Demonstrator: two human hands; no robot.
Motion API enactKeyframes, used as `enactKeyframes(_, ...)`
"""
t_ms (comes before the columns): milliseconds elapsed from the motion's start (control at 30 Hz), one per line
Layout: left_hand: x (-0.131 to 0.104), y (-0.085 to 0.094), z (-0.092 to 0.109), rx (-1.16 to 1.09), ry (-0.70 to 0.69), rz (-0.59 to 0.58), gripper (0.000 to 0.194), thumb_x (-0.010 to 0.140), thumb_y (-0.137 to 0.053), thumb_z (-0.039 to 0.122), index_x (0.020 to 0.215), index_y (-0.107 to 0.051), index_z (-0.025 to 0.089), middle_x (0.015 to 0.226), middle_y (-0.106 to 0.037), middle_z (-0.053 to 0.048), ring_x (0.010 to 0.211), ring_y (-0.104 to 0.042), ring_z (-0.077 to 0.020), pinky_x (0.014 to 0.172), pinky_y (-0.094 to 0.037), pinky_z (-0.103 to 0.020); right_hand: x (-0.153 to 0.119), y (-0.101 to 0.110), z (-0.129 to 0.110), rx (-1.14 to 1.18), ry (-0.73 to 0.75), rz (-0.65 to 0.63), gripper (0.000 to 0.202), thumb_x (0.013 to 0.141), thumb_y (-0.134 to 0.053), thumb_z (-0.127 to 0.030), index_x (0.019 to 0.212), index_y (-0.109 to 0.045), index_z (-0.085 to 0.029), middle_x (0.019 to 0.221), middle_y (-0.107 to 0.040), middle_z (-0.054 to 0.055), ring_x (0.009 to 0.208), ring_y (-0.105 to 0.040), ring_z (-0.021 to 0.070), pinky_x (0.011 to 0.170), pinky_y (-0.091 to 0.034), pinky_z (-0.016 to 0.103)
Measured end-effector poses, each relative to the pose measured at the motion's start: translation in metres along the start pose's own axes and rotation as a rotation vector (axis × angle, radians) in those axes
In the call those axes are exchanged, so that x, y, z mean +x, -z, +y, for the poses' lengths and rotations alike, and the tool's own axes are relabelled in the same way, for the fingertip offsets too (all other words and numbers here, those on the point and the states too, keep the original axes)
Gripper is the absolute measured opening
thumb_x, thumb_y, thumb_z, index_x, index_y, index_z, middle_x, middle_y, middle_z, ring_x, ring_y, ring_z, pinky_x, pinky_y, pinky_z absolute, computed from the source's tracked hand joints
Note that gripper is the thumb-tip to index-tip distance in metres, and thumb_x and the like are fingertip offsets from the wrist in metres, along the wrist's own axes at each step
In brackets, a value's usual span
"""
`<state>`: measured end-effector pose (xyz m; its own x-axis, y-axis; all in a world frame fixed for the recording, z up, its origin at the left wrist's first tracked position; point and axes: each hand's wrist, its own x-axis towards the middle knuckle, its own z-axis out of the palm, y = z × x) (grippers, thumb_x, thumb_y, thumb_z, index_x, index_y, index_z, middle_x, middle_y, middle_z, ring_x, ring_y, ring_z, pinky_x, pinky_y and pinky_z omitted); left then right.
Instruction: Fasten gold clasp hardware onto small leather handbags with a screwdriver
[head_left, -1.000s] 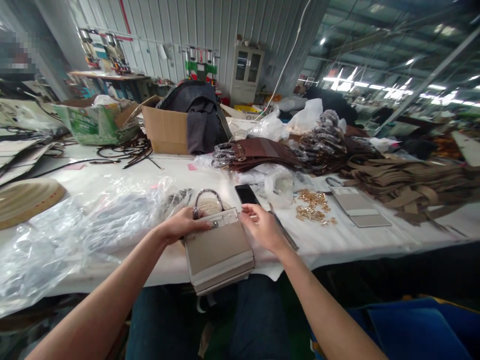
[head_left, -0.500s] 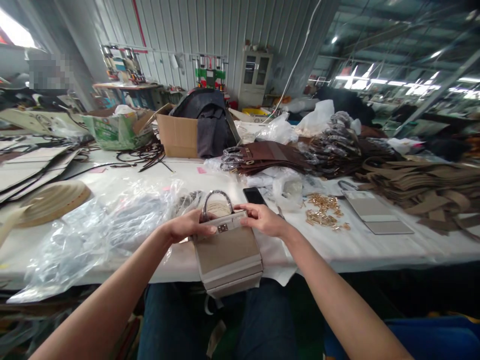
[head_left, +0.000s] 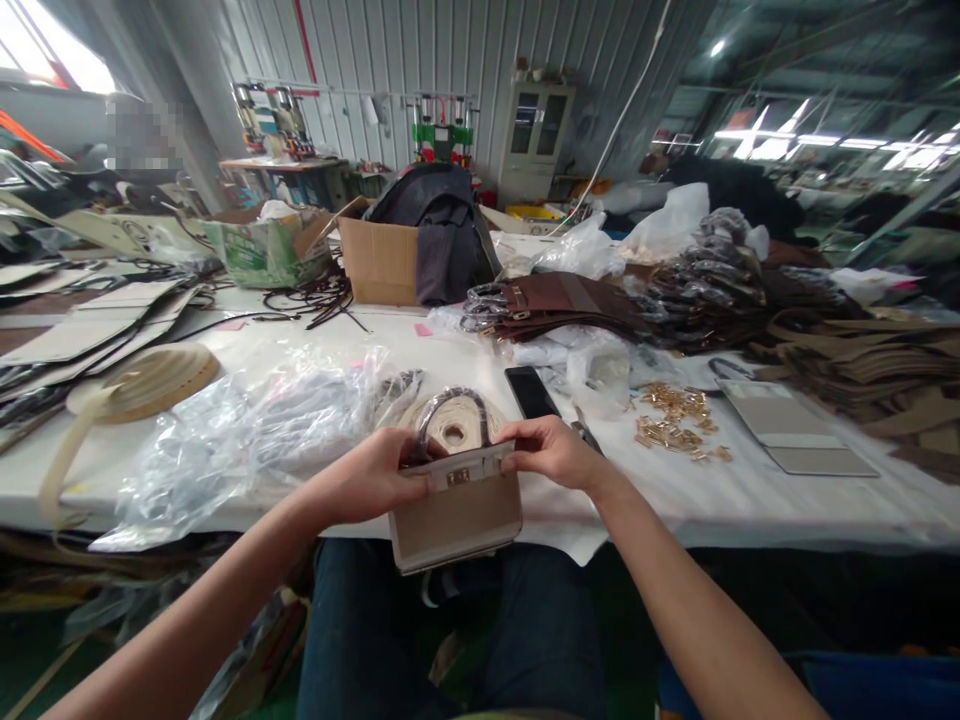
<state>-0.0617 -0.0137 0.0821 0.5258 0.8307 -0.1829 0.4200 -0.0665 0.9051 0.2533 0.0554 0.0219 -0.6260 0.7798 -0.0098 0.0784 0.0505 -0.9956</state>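
Pinched in my left hand [head_left: 382, 470] and right hand [head_left: 553, 452]: 1 beige bag [head_left: 456, 522], base past front edge of table [head_left: 660, 505]; slackening could drop it.

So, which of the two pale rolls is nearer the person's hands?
The roll just behind the held beige bag piece, seen through its handle. The other roll lies off to the left, beyond the clear plastic, its loose end hanging down.

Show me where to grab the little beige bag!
Probably best by its dark handle, from above: that loop arches up over the bag, leaving a gap for fingers. The left hand and right hand hold the bag's upper part, one at each side.
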Motion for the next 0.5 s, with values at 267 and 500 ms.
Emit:
enactKeyframes(267, -0.031, -0.031, -0.025, 0.243, 0.03, 0.399, 0.02, 0.095, -0.07, 0.037, 0.104, -0.077, 0.02, 0.094, -0.08, -0.004, 0.087, -0.073, -0.0254, 0.075, -0.052, -0.035, -0.02, -0.02, 0.005, 0.011, -0.029, 0.058, 0.042, 0.081, -0.101, -0.041, 0.114, -0.088, -0.018, 0.102, -0.084, 0.007, 0.09, -0.075, 0.0202, 0.082, -0.06, 0.029)
enactKeyframes(500, -0.026, -0.028, -0.026, 0.303, 0.021, 0.515, 0.022, 0.101, -0.065, 0.036, 0.114, -0.077, 0.023, 0.112, -0.083, -0.008, 0.104, -0.077, -0.0296, 0.092, -0.056, -0.041, -0.006, -0.03, 0.003, 0.155, -0.186, 0.1, 0.061, 0.079, -0.102, -0.039, 0.13, -0.079, -0.017, 0.091, -0.08, 0.004, 0.059, -0.059, 0.0088, 0.052, -0.043, 0.021)
